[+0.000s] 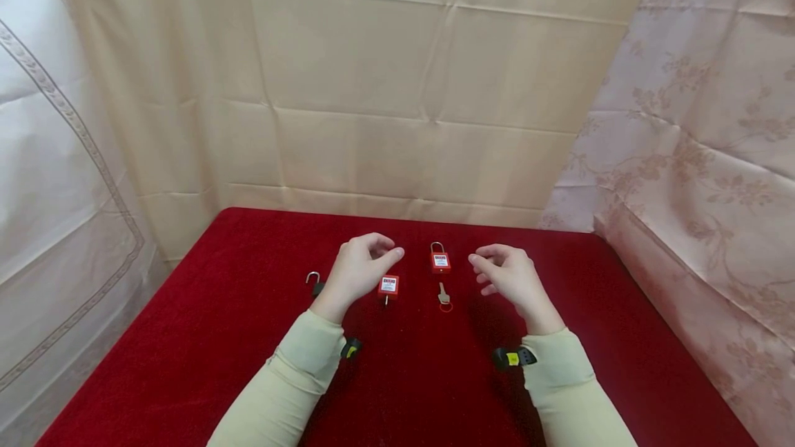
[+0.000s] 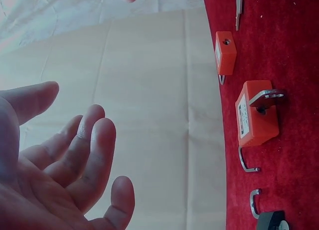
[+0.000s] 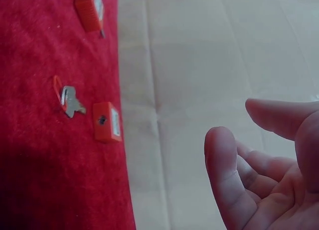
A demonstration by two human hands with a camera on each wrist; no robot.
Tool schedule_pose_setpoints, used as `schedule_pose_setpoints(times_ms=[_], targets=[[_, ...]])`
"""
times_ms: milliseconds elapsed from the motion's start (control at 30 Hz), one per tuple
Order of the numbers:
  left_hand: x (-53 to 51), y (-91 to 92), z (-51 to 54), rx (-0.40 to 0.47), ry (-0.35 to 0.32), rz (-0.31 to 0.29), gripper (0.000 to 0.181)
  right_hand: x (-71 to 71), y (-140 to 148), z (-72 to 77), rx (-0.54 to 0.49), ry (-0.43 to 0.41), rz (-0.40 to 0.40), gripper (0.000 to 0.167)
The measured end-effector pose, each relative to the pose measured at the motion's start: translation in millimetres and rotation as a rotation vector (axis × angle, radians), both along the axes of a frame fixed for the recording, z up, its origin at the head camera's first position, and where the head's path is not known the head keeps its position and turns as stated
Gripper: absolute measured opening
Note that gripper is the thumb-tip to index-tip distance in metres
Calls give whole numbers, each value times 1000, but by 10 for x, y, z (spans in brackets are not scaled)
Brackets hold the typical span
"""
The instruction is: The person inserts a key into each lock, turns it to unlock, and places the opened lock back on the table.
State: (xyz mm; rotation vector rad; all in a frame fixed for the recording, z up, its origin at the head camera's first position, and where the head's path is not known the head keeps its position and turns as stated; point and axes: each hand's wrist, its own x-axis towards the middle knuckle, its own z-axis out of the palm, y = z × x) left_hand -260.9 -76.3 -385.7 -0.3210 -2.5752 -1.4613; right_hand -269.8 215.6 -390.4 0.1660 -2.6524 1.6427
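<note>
My left hand [image 1: 359, 269] hovers above the table with loosely bent fingers and nothing in its grasp. Just below it lies a red padlock [image 1: 388, 285] with a key [image 2: 264, 96] in its keyhole; the left wrist view shows its shackle [image 2: 245, 160] swung open. A black padlock [image 2: 271, 221], its shackle also unhooked, is partly hidden by my left wrist in the head view. Between the hands lies a second red padlock [image 1: 440, 262], its keyhole bare. Nearer me rests a loose key [image 1: 443, 293] on a red ring. Raised to the right, my right hand [image 1: 511, 278] holds nothing.
A red cloth covers the table [image 1: 397, 378]. Beige curtain [image 1: 373, 88] hangs behind its far edge, with a flowered pale curtain [image 1: 714, 157] at the right and a white one [image 1: 56, 192] at the left. Dark bands with yellow tags sit at both wrists.
</note>
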Motion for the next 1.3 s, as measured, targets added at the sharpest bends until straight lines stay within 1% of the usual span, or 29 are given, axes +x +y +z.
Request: schedule_pose_setpoints(times_ms=[267, 500, 767, 933, 1133, 1300], targets=[[-5, 5, -20, -12, -25, 0, 23, -95, -37, -70, 92, -33, 24, 37], [-23, -1, -56, -37, -51, 3, 23, -144, -89, -141, 165, -102, 30, 31], [-53, -4, -109, -64, -91, 5, 22, -209, -148, -240, 243, -155, 46, 25], [-57, -11, -128, -86, -115, -7, 20, -247, -205, -298, 304, -188, 62, 22], [-66, -21, -159, -114, -137, -36, 19, -274, -273, -360, 336, -229, 76, 20], [-74, -35, -183, -132, -141, -30, 19, -313, -334, -405, 370, -254, 85, 21]])
